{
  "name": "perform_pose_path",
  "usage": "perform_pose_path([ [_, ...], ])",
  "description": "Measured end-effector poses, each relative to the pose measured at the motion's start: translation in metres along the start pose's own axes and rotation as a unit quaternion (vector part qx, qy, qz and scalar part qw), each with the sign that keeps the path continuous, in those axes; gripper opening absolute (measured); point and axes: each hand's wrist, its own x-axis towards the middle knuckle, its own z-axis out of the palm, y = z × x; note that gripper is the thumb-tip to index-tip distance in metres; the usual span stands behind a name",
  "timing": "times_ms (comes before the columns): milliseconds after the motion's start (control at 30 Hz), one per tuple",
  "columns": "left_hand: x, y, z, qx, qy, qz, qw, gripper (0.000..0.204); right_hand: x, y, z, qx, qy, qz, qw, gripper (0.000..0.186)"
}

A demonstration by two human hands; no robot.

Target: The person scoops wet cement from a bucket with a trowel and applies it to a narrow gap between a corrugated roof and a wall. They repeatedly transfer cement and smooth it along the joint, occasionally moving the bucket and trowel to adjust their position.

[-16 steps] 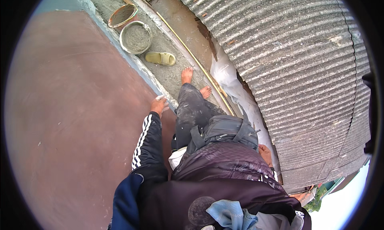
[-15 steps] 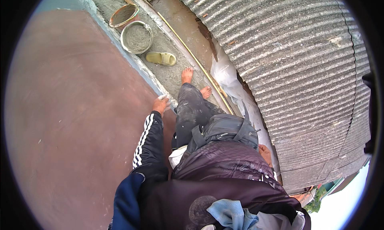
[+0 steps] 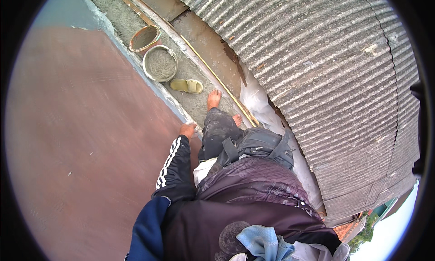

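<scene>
My left hand (image 3: pixel 187 130) is at the grey edge strip (image 3: pixel 170 104) of a smooth reddish-brown surface (image 3: pixel 90 125), beside my left knee. Its fingers are curled, and something whitish shows at the fingertips, too small to make out. My right hand is out of sight, hidden beyond my torso. Ahead of my bare feet (image 3: pixel 214 99) lies a single yellow-green slipper (image 3: pixel 194 86). A round bucket (image 3: pixel 161 63) full of wet grey mortar stands past it, and a second bucket (image 3: pixel 145 37) with an orange rim sits just beyond.
A narrow strip of rough grey mortar (image 3: pixel 102 2) runs along the reddish-brown surface. A thin yellow strip (image 3: pixel 217 77) lies along its right border. Further right are clear plastic sheeting (image 3: pixel 256 95) and a corrugated grey roof (image 3: pixel 317 70). A dark bag (image 3: pixel 267 145) hangs at my waist.
The view has shifted, so the buckets and slipper appear slightly lower and further right. My right hand, visible earlier beside the bag, has gone from sight. My left hand stays at the edge.
</scene>
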Motion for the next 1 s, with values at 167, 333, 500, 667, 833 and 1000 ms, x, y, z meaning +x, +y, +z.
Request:
perform_pose_path([
  [167, -0.005, 0.062, -0.010, 0.010, 0.004, 0.028, 1.000, 0.041, -0.003, -0.016, 0.022, 0.017, 0.006, -0.002, 1.000, 0.032],
  [333, -0.018, 0.121, -0.006, 0.094, 0.016, 0.096, 0.991, 0.018, 0.011, -0.038, 0.042, 0.028, -0.002, -0.018, 0.999, 0.032],
  [500, -0.022, 0.170, -0.003, 0.139, -0.027, 0.138, 0.980, 0.034, 0.028, -0.059, 0.057, 0.037, -0.002, -0.029, 0.999, 0.031],
  [667, -0.015, 0.194, 0.006, 0.106, -0.007, 0.098, 0.990, 0.038, 0.039, -0.073, 0.067, 0.044, -0.002, -0.043, 0.998, 0.031],
  [833, 0.011, 0.186, 0.012, 0.151, -0.006, 0.092, 0.984, 0.030, 0.048, -0.086, 0.076, 0.055, -0.003, -0.052, 0.997, 0.030],
  [1000, 0.046, 0.166, 0.001, 0.148, -0.061, 0.054, 0.986, 0.026, 0.055, -0.092, 0.081, 0.059, -0.002, -0.057, 0.997, 0.030],
])
